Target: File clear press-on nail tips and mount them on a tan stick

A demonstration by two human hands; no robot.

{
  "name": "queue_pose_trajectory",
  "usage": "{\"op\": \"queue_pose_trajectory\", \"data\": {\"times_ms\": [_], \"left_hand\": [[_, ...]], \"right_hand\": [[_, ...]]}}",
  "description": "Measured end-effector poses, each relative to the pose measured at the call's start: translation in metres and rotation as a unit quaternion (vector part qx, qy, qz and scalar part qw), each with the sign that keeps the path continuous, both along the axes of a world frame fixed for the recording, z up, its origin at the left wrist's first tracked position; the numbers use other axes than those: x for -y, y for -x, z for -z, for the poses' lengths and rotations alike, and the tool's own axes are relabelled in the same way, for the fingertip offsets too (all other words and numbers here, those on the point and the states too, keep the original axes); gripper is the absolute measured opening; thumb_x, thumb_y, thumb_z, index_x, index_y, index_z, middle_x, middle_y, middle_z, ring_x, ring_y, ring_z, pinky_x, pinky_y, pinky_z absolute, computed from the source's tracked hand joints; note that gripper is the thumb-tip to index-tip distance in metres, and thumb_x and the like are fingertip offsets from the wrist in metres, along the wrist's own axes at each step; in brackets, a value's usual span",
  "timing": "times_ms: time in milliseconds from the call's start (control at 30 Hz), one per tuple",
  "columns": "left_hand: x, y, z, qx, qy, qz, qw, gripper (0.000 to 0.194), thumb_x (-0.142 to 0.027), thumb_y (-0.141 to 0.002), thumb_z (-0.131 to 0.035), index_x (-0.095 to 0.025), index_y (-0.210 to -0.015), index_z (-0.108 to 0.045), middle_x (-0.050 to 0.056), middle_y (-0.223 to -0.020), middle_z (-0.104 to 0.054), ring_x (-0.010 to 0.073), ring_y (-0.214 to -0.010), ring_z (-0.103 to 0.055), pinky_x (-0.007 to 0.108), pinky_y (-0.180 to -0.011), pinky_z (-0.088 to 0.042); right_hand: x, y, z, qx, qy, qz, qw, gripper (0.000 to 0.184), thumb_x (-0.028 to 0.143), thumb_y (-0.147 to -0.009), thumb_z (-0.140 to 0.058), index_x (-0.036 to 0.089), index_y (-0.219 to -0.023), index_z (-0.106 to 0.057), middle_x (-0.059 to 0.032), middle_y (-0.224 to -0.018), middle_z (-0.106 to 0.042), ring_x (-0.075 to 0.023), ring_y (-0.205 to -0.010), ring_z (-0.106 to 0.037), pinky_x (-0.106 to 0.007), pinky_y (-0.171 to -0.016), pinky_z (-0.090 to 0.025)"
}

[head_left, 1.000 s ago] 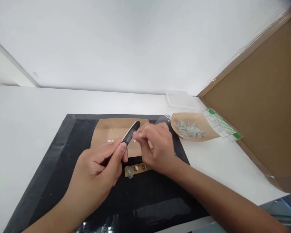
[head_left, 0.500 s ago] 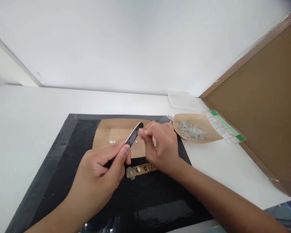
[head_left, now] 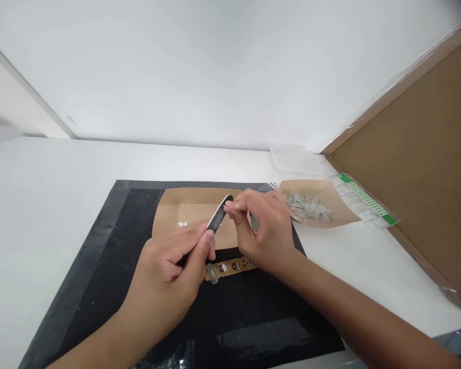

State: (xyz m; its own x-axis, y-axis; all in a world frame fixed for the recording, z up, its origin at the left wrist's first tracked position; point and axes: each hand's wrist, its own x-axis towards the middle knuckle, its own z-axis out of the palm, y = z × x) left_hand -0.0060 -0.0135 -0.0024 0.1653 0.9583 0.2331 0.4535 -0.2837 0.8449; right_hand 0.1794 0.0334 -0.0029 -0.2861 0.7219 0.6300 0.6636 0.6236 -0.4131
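A black nail file point(head_left: 217, 219) with a pale edge slants up from my left hand point(head_left: 176, 261), its lower end gripped between thumb and fingers. At the file's upper end, the pinched fingertips of my right hand point(head_left: 262, 225) touch or nearly touch the dark face. Something tiny and pale seems to be in that pinch, too small to make out. Below the hands lies a tan strip point(head_left: 227, 274) with round metal dots, some bearing white bits. A clear nail tip point(head_left: 212, 273) stands at its left end; my right hand hides its right end.
Behind the hands, a brown paper tray point(head_left: 169, 205) with white bits sits on a black mat point(head_left: 138, 302). To the right are another paper tray point(head_left: 343, 207) of clear nail tips point(head_left: 309, 206), a green-labelled clear case point(head_left: 369, 200), a translucent lid point(head_left: 295, 159) and a brown panel point(head_left: 415, 169).
The whole view has shifted slightly, with everything a little further right. My right fingertips stay by the file's upper end, now closer to its face. My left hand keeps its grip.
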Motion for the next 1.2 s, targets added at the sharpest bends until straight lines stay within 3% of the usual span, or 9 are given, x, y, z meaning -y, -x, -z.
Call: {"op": "queue_pose_trajectory", "data": {"times_ms": [133, 267, 400, 500, 633, 733, 867, 967, 1200], "left_hand": [[0.0005, 0.0011, -0.0026, -0.028, -0.051, 0.003, 0.998, 0.035, -0.025, -0.106, -0.054, -0.019, -0.073, -0.064, -0.005, -0.056, -0.055, 0.0089, -0.050, -0.053, 0.022, -0.052, -0.040], [0.0011, 0.0010, -0.0045, -0.044, -0.101, 0.006, 0.994, 0.033, -0.019, -0.105, -0.053, -0.017, -0.074, -0.065, -0.004, -0.061, -0.053, 0.0081, -0.051, -0.050, 0.022, -0.053, -0.039], [0.0012, 0.0004, -0.0047, -0.049, -0.133, 0.004, 0.990, 0.030, -0.014, -0.104, -0.054, -0.017, -0.077, -0.066, -0.004, -0.064, -0.054, 0.0076, -0.053, -0.051, 0.021, -0.054, -0.041], [0.0015, 0.0006, -0.0057, -0.050, -0.134, 0.006, 0.990, 0.027, -0.012, -0.103, -0.054, -0.017, -0.079, -0.066, -0.004, -0.066, -0.057, 0.0076, -0.054, -0.053, 0.020, -0.055, -0.042], [0.0011, 0.0004, -0.0060, -0.052, -0.125, 0.006, 0.991, 0.025, -0.012, -0.103, -0.054, -0.018, -0.082, -0.066, -0.003, -0.069, -0.061, 0.0081, -0.056, -0.056, 0.020, -0.058, -0.044], [0.0001, -0.0001, -0.0048, -0.050, -0.125, 0.008, 0.991, 0.028, -0.014, -0.105, -0.053, -0.018, -0.080, -0.066, -0.003, -0.066, -0.058, 0.0087, -0.055, -0.054, 0.021, -0.057, -0.043], [-0.0004, 0.0005, -0.0027, -0.054, -0.124, 0.010, 0.991, 0.028, -0.014, -0.105, -0.053, -0.017, -0.080, -0.066, -0.003, -0.067, -0.058, 0.0086, -0.056, -0.055, 0.021, -0.057, -0.042], [0.0010, 0.0016, -0.0022, -0.060, -0.126, 0.008, 0.990, 0.027, -0.014, -0.105, -0.053, -0.017, -0.081, -0.066, -0.003, -0.067, -0.058, 0.0084, -0.056, -0.054, 0.021, -0.058, -0.043], [0.0019, 0.0033, -0.0096, -0.064, -0.108, -0.016, 0.992, 0.030, -0.018, -0.105, -0.054, -0.019, -0.076, -0.064, -0.003, -0.064, -0.062, 0.0089, -0.052, -0.056, 0.020, -0.055, -0.045]], "right_hand": [[-0.0014, -0.0021, -0.0043, 0.009, 0.040, -0.061, 0.997, 0.030, 0.019, -0.104, -0.058, 0.020, -0.076, -0.048, 0.0028, -0.073, -0.067, -0.0119, -0.065, -0.060, -0.036, -0.071, -0.030], [-0.0023, -0.0042, -0.0064, 0.003, 0.005, -0.015, 1.000, 0.028, 0.017, -0.103, -0.058, 0.020, -0.077, -0.049, 0.0032, -0.072, -0.067, -0.0119, -0.064, -0.059, -0.036, -0.073, -0.030], [-0.0018, -0.0044, -0.0059, 0.026, 0.031, -0.050, 0.998, 0.026, 0.017, -0.103, -0.058, 0.020, -0.078, -0.050, 0.0027, -0.073, -0.068, -0.0134, -0.068, -0.063, -0.036, -0.072, -0.030], [-0.0008, -0.0030, -0.0054, 0.008, 0.006, -0.019, 1.000, 0.026, 0.016, -0.102, -0.059, 0.021, -0.079, -0.050, 0.0029, -0.075, -0.069, -0.0133, -0.068, -0.063, -0.037, -0.073, -0.030], [0.0007, -0.0010, -0.0062, 0.023, 0.021, -0.062, 0.998, 0.026, 0.015, -0.102, -0.058, 0.021, -0.078, -0.049, 0.0027, -0.072, -0.068, -0.0144, -0.067, -0.064, -0.037, -0.071, -0.030], [0.0010, -0.0006, -0.0063, 0.008, 0.002, -0.026, 1.000, 0.025, 0.015, -0.102, -0.058, 0.022, -0.079, -0.050, 0.0021, -0.074, -0.069, -0.0144, -0.066, -0.063, -0.038, -0.072, -0.031], [-0.0001, -0.0017, -0.0046, 0.034, 0.011, -0.051, 0.998, 0.026, 0.016, -0.102, -0.057, 0.022, -0.078, -0.050, 0.0027, -0.071, -0.067, -0.0138, -0.064, -0.061, -0.038, -0.070, -0.030], [-0.0007, -0.0020, -0.0035, 0.010, -0.004, -0.025, 1.000, 0.026, 0.016, -0.103, -0.058, 0.021, -0.078, -0.050, 0.0026, -0.071, -0.066, -0.0137, -0.065, -0.061, -0.038, -0.071, -0.030], [0.0021, -0.0005, -0.0024, -0.041, 0.034, -0.089, 0.995, 0.022, 0.015, -0.101, -0.062, 0.022, -0.082, -0.054, 0.0034, -0.073, -0.069, -0.0140, -0.069, -0.066, -0.037, -0.071, -0.036]]}}
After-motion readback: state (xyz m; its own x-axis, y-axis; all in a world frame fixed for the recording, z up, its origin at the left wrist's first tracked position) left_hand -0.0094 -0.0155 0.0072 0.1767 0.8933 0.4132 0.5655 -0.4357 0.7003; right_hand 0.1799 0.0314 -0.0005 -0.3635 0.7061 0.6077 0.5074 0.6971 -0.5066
